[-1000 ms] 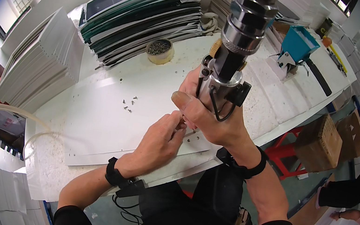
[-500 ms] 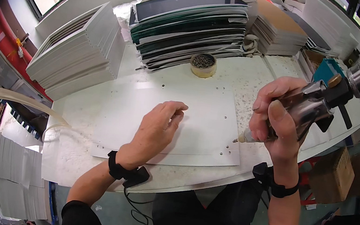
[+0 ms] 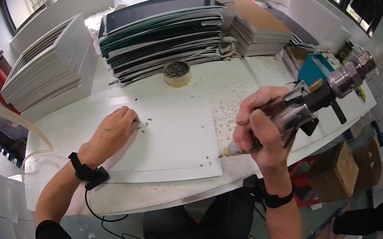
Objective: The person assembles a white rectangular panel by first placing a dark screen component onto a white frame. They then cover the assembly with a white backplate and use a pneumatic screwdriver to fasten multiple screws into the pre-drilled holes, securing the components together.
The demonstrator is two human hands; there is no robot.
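Right hand [image 3: 267, 134] wraps the air screwdriver [image 3: 298, 109], leaned far-right probably to give the left hand [image 3: 112, 129] room, fingers bunched by loose screws [image 3: 143, 131], can't tell if pinching any tbh.

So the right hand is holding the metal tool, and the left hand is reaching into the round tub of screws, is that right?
Not quite: the left hand isn't in the round tub. The head view shows it over the white panel, beside a few loose screws. The right hand does hold the metal tool.
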